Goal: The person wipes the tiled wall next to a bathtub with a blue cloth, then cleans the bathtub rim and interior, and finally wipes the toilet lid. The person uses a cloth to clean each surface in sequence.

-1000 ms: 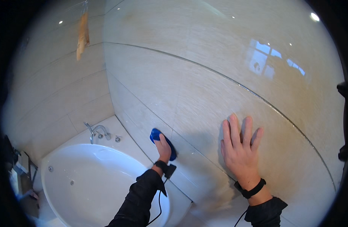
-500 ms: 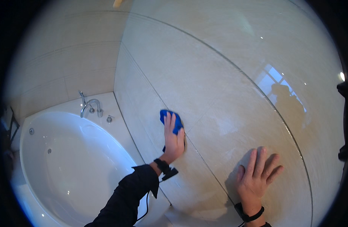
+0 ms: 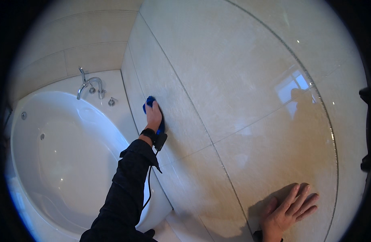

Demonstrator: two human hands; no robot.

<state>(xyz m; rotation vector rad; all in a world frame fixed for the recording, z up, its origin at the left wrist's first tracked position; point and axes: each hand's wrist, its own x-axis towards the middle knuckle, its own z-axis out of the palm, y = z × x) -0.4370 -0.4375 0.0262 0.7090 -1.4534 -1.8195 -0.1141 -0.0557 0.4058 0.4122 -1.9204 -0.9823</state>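
Note:
My left hand (image 3: pixel 154 116) is closed on a blue cloth (image 3: pixel 150 101) and presses it against the glossy beige tiled wall (image 3: pixel 229 84), low down above the bathtub's ledge. Part of the cloth hangs out beside the wrist; the fingers are partly hidden by the back of the hand. My right hand (image 3: pixel 288 213) rests on the same wall at the lower right, fingers outstretched, with nothing in it. A dark strap with a small black device (image 3: pixel 160 142) sits on my left wrist, and a thin cable runs down from it.
A white oval bathtub (image 3: pixel 117 133) lies to the left, below my left arm. Chrome taps with a curved spout (image 3: pixel 97 82) and a small knob (image 3: pixel 111 101) stand on its far corner. Dark grout lines and a raised strip cross the wall, which mirrors a window.
My left hand and the cloth have moved left and farther away, closer to the tub ledge. My right hand stays on the wall, appearing lower right. The whole view has shifted.

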